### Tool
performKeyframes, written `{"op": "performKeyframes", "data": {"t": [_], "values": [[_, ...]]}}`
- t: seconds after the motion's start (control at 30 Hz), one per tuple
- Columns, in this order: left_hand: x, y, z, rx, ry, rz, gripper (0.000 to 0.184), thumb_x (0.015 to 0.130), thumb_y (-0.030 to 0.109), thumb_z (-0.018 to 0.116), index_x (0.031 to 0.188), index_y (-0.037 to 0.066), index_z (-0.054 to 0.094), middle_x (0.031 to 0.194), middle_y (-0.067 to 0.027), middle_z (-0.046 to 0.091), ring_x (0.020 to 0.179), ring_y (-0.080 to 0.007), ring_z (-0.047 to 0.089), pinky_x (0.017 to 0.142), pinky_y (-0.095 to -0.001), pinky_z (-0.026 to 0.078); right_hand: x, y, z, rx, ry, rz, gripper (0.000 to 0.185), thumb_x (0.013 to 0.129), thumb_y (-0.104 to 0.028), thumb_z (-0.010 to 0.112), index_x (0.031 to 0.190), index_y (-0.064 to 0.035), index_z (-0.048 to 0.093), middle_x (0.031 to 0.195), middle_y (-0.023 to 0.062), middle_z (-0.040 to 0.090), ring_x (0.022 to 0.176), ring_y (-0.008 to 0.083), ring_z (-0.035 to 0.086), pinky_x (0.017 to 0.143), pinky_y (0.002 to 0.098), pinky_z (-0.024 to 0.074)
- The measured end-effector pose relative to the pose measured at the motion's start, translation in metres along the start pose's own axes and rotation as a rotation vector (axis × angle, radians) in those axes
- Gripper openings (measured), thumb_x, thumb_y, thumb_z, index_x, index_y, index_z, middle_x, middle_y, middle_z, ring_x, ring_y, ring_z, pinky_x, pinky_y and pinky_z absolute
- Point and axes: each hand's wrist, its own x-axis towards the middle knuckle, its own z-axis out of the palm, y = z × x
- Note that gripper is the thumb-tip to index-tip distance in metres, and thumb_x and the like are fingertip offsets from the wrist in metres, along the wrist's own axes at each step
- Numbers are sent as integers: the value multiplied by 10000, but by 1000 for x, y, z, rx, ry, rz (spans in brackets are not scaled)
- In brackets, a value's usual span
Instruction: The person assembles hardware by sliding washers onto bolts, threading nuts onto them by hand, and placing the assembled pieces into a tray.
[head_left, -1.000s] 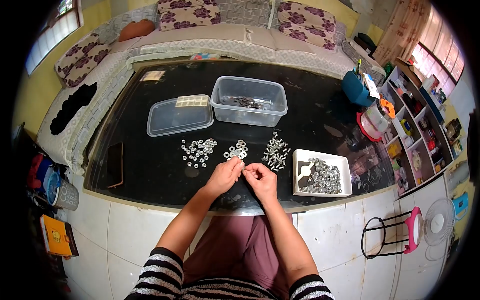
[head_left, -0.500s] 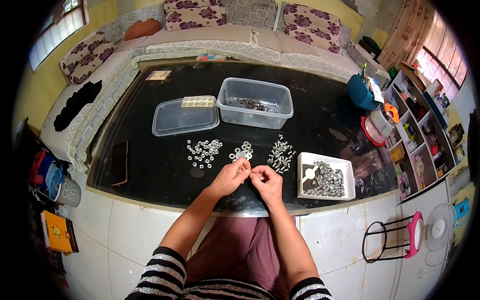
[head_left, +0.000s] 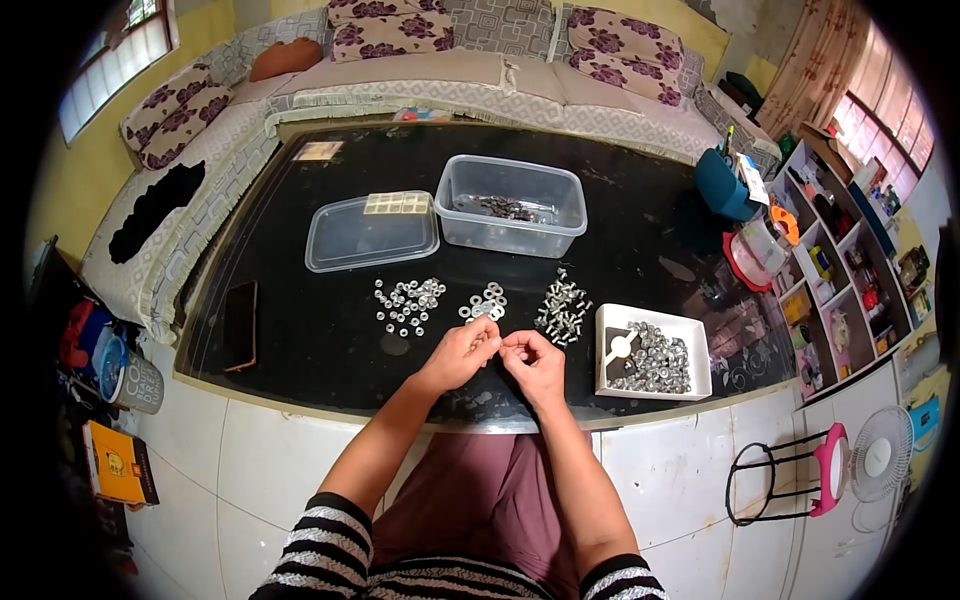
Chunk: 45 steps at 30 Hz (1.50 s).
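My left hand (head_left: 463, 352) and my right hand (head_left: 535, 366) meet above the front of the black table, fingertips pinched close together. Whatever lies between the fingertips is too small and hidden to name. Just beyond my left hand is a small pile of flat washers (head_left: 487, 299), partly covered by the fingers. Left of it, metal nuts (head_left: 408, 303) lie scattered. Past my right hand lies a heap of short bolts (head_left: 564, 310). To the right, a white box (head_left: 703, 350) holds many small metal fastener pieces (head_left: 655, 362).
A clear plastic tub (head_left: 512, 236) with dark metal pieces inside stands farther back, beside its lid (head_left: 350, 245). A phone (head_left: 240, 326) lies at the table's left. Toward the right edge are a blue container (head_left: 722, 187) and a clear jar (head_left: 757, 250). A stool (head_left: 828, 470) stands on the floor.
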Motion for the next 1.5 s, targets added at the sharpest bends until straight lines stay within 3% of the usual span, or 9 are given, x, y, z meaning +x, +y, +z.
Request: {"op": "performKeyframes", "data": {"t": [0.17,0.27,0.47,0.63,0.77,0.97,1.07,1.27,1.5], "values": [[0,0,-3,14,-35,11,239,873,213,442,752,10,479,547,-45,479,490,-115,469,475,-261,389,-1,-1,0,12,-21,15,76,701,2,624,766,6,585,662,-40,537,584,-2,427,553,142,380],[1,-3,-4,50,-83,-67,215,866,184,445,733,17,468,564,-19,473,524,-79,446,501,-229,377,-1,-1,0,8,-21,-4,75,701,3,623,765,5,585,661,-43,535,585,-4,424,553,139,377],[0,3,1,-97,27,-4,224,872,182,431,735,9,471,548,-35,465,492,-106,456,479,-249,393,0,0,0,15,-9,25,78,697,-4,626,764,2,584,664,-43,535,583,-2,423,552,138,375],[0,-5,-5,-16,-92,-55,164,853,171,451,805,15,463,623,-38,492,535,-97,474,502,-241,398,-1,-1,-1,-3,-16,12,91,681,-4,630,761,11,589,667,-7,566,577,8,459,536,155,401],[1,-4,-3,-77,-19,-115,167,854,168,447,798,12,459,620,-37,492,535,-98,474,502,-242,398,0,4,0,8,9,3,88,679,-4,630,754,12,587,661,-8,565,572,10,462,536,157,403],[0,0,-1,-89,-1,-20,278,896,221,400,724,17,474,571,-21,459,510,-87,448,498,-230,389,0,2,-1,6,-18,35,84,692,0,622,767,2,584,670,-40,540,593,1,432,559,143,378],[1,-6,-5,17,-92,-73,184,863,185,447,797,14,466,624,-38,494,528,-94,468,492,-239,401,-1,-1,-1,3,-26,28,81,693,1,619,767,4,584,668,-40,539,592,0,431,559,142,378],[0,7,0,-96,48,-37,228,874,195,432,737,17,469,551,-26,464,491,-96,455,472,-245,390,-1,0,-1,0,1,32,78,694,-1,618,764,6,586,662,-42,536,590,-1,426,555,143,378],[1,-5,-3,19,-52,-82,213,889,215,422,796,27,463,587,-16,469,513,-79,447,492,-220,379,-1,0,0,17,-4,-3,90,686,-13,638,754,11,585,650,-17,552,571,8,449,536,158,401]]}}
